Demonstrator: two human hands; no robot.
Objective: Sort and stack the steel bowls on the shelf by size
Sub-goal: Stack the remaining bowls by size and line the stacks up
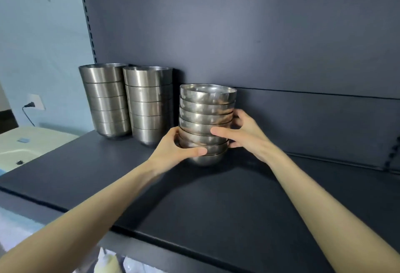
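i have both hands on the stack of shallow, shiny steel bowls [206, 119], which stands near the back edge of the dark matte shelf [216, 203], about midway along it. my left hand [179, 146] wraps the lower bowls, thumb across the front. my right hand [245, 135] clasps the other side a little higher. i judge the staggered grip keeps the nested column from leaning or sliding apart. i cannot tell whether the bottom bowl rests on the shelf. toward the back left corner stand the corner stack of deep brushed steel bowls [106, 101] and the second stack of deep brushed steel bowls [149, 104], side by side. this stack likely belongs next to them.
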